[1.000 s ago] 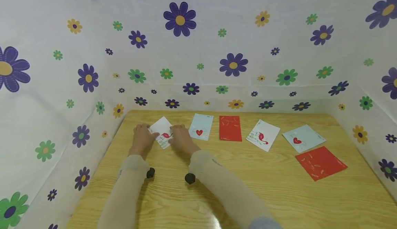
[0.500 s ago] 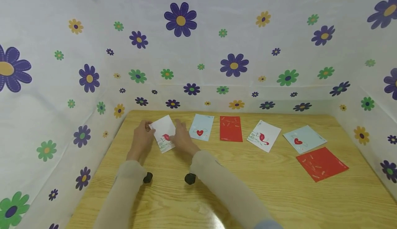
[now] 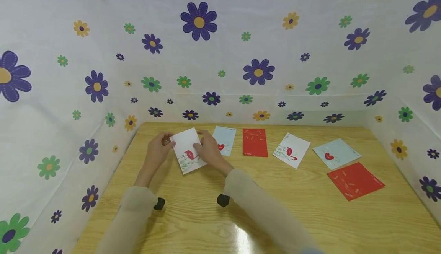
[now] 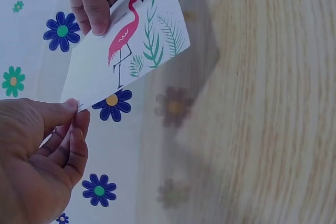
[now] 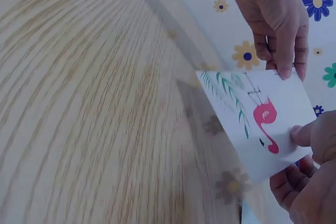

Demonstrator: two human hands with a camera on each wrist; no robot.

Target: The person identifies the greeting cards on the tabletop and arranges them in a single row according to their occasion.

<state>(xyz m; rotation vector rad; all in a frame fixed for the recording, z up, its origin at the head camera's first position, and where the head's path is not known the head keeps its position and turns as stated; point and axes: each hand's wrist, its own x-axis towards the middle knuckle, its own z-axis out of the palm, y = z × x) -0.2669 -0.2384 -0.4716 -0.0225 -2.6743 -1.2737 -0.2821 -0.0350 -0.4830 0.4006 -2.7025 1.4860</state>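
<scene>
Between my two hands is a white card with a pink flamingo and green leaves (image 3: 186, 147), raised off the wooden table. My left hand (image 3: 158, 148) pinches its upper left corner, thumb on the printed face, as the left wrist view shows with the card's flamingo side (image 4: 128, 35) toward the camera. The opposite side of the card is gripped by my right hand (image 3: 211, 150), thumb on the face and fingers behind, seen also in the right wrist view. Just behind my right hand lies a pale blue heart card (image 3: 227, 135), partly covered.
On the wooden table (image 3: 275, 200), a red card (image 3: 255, 142), another flamingo card (image 3: 292, 150), a second pale blue heart card (image 3: 337, 153) and a larger-looking red card (image 3: 356, 180) lie toward the right. A flower-printed cloth (image 3: 220, 55) walls the back and sides.
Both hands have lifted the flamingo card off the table and drawn it slightly right and nearer, turning it. It now overlaps the neighbouring heart card's side less openly, with my right hand covering part of that card.
</scene>
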